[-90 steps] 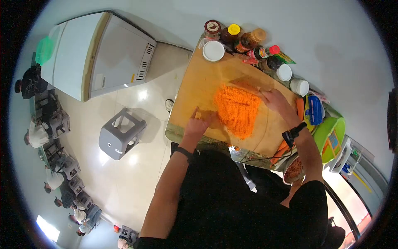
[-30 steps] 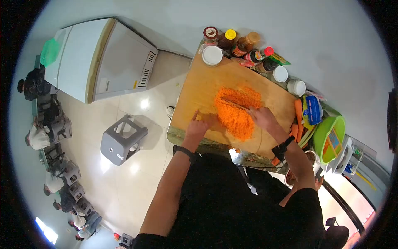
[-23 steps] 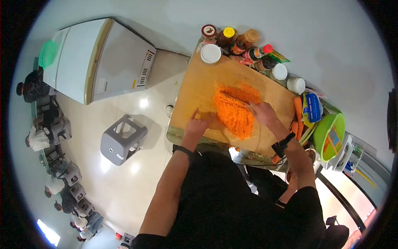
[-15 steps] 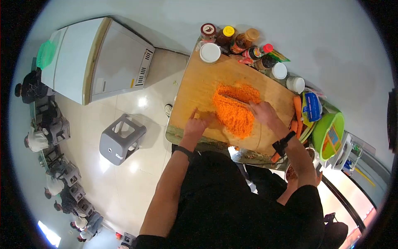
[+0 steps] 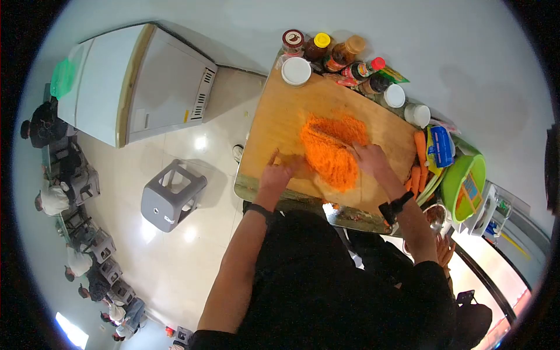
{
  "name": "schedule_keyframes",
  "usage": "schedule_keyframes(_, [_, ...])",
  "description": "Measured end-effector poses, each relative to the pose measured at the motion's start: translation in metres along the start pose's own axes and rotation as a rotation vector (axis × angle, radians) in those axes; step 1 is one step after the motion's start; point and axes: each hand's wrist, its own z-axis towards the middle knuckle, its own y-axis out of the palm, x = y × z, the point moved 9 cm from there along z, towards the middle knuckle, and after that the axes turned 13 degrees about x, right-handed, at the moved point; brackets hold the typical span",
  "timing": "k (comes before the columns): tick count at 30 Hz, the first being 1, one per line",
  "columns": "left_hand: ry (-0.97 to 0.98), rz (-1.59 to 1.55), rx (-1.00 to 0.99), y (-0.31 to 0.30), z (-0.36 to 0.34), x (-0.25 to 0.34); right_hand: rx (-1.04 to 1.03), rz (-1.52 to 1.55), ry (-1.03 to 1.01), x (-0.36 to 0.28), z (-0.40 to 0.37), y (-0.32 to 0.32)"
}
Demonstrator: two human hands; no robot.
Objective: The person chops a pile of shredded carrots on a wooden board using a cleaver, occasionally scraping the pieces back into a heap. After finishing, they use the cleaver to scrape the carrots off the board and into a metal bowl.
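Observation:
A heap of finely chopped carrot (image 5: 330, 160) covers the middle of the wooden cutting board (image 5: 271, 125). My right hand (image 5: 371, 161) is closed around the handle of a knife (image 5: 332, 139), its blade lying slantwise in the orange heap, partly buried. Beside the heap's left edge, my left hand (image 5: 276, 176) is low over the board with fingers apart. One finger points away from me; those toward the carrot are blurred. Nothing shows in that hand.
Along the back stand sauce bottles (image 5: 344, 53) and white-lidded jars (image 5: 296, 71). To the right are whole carrots (image 5: 419, 149), a green basin (image 5: 447, 189) and a metal bowl (image 5: 435, 215). Another person's hand (image 5: 445, 252) is near the bowl. A grey stool (image 5: 169, 201) stands left.
The knife and my right hand have shifted slightly in the chopped carrot. My left hand stays nearly in place. At lower right, the other person's hand has moved away from the bowl.

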Motion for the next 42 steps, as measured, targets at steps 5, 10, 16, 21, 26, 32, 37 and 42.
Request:
schedule_keyframes(5, [0.033, 0.016, -0.194, 0.019, -0.005, 0.004, -0.009, 0.066, -0.101, -0.013, -0.017, 0.007])
schedule_keyframes(10, [0.021, 0.012, -0.086, -0.011, -0.003, 0.007, 0.005, 0.055, -0.113, -0.023, -0.014, 0.004])
schedule_keyframes(16, [-0.058, -0.054, -0.088, 0.005, -0.004, 0.007, 0.042, 0.066, -0.141, -0.02, -0.017, 0.002])
schedule_keyframes(21, [-0.031, -0.043, -0.173, 0.009, -0.012, 0.015, -0.007, 0.101, -0.135, -0.016, -0.027, 0.01])
schedule_keyframes(26, [-0.332, -0.011, -0.059, 0.004, -0.018, -0.005, -0.112, 0.085, -0.103, -0.028, -0.027, 0.011])
schedule_keyframes(32, [-0.249, 0.077, -0.262, 0.016, -0.025, -0.003, -0.142, 0.071, -0.063, -0.032, -0.025, 0.004])
schedule_keyframes(37, [-0.302, 0.005, -0.225, 0.027, -0.025, -0.008, -0.029, 0.061, -0.188, -0.04, -0.027, -0.01])
schedule_keyframes(42, [-0.313, 0.024, -0.272, 0.033, -0.027, -0.007, -0.05, 0.044, -0.137, -0.032, -0.04, 0.008])
